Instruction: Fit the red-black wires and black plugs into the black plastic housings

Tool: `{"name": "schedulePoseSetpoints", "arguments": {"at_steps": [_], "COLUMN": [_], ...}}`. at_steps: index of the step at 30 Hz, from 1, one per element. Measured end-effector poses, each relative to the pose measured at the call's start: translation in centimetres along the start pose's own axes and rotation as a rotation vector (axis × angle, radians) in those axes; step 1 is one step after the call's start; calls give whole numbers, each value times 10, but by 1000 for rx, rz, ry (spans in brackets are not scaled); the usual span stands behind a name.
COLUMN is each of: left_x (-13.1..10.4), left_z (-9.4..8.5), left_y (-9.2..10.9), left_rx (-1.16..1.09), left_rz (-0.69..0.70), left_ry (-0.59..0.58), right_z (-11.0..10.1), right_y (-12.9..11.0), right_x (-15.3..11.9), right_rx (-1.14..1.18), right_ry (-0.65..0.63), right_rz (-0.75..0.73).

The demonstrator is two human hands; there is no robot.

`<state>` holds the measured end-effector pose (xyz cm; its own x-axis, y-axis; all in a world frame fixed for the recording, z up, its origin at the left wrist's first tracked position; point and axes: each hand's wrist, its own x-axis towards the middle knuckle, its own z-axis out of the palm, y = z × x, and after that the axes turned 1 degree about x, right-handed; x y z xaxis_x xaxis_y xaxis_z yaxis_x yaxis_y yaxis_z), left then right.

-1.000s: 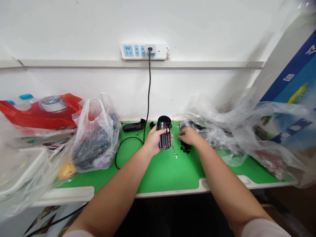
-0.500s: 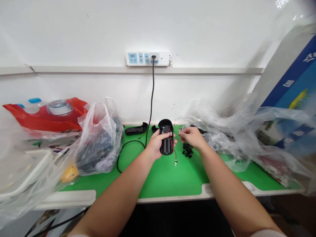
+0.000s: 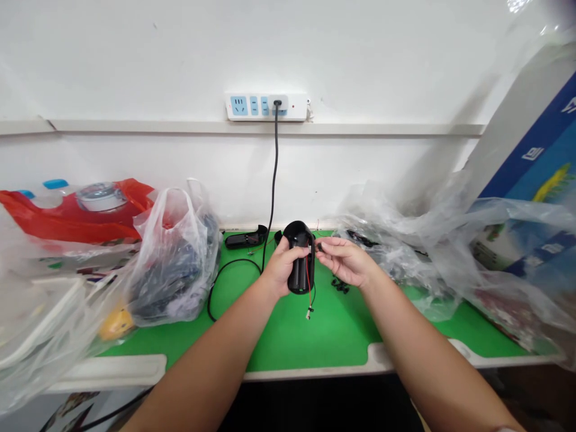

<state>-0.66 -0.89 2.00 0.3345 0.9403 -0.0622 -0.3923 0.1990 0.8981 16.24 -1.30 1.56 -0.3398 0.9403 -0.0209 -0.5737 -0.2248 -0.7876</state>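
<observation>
My left hand (image 3: pixel 282 265) grips a black plastic housing (image 3: pixel 297 279) with a curved rim at its top, the thumb lying across its front. A red and a black wire hang from the housing and end in a small white connector (image 3: pixel 309 313). Beside its right edge, my right hand (image 3: pixel 342 258) pinches a small black part (image 3: pixel 319 246) between thumb and fingertips. Below that hand, a little pile of small black parts (image 3: pixel 340 285) lies on the green mat (image 3: pixel 324 345). Another black shell (image 3: pixel 245 239) rests at the back of the mat, left of the cable.
A black cable (image 3: pixel 273 180) runs from the wall power strip (image 3: pixel 270 107) down onto the mat. Filled plastic bags (image 3: pixel 175 264) and a red bag (image 3: pixel 81 219) stand on the left. Crumpled clear plastic (image 3: pixel 418 258) and a large blue-white box (image 3: pixel 535 162) take up the right.
My right hand has moved slightly left, close to the housing, and now shows a small black part in its fingers. The housing is a little lower and its wires have swung left.
</observation>
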Motion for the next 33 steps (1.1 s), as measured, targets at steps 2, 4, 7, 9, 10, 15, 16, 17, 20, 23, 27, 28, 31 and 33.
{"name": "schedulePoseSetpoints", "arguments": {"at_steps": [2, 4, 7, 9, 10, 15, 16, 17, 20, 23, 27, 28, 31, 33], "left_x": [0, 0, 0, 0, 0, -1, -1, -1, -1, 0, 1, 1, 2, 3], "left_z": [1, 1, 1, 1, 1, 2, 2, 2, 3, 3, 2, 1, 0, -1], "left_y": [0, 0, -1, 0, 0, 0, 0, 0, 0, 0, -3, -3, -4, -5], "left_rx": [-8, -13, -18, -20, -19, -18, -13, -5, 35, 77, 106, 112, 145, 174], "left_rz": [11, 24, 43, 48, 46, 58, 70, 84, 130, 164, 186, 195, 227, 242], "left_ry": [20, 32, 42, 49, 53, 68, 71, 72, 78, 83, 71, 68, 62, 66], "right_z": [1, 3, 5, 6, 6, 8, 9, 9, 11, 13, 13, 14, 15, 16], "right_y": [1, 2, 4, 4, 5, 6, 7, 7, 6, 5, 6, 6, 8, 9], "right_x": [0, 0, 0, 0, 0, -1, -1, -1, -2, -2, -2, -2, -2, -1], "right_rx": [-4, -6, 0, 6, 6, -63, -84, -101, -121, -125, -137, -144, -172, -191], "right_ry": [17, 27, 35, 36, 35, 36, 45, 57, 95, 103, 126, 133, 154, 170], "right_rz": [0, 7, 4, 2, 2, 3, 3, 2, -10, -25, -40, -47, -74, -98]}}
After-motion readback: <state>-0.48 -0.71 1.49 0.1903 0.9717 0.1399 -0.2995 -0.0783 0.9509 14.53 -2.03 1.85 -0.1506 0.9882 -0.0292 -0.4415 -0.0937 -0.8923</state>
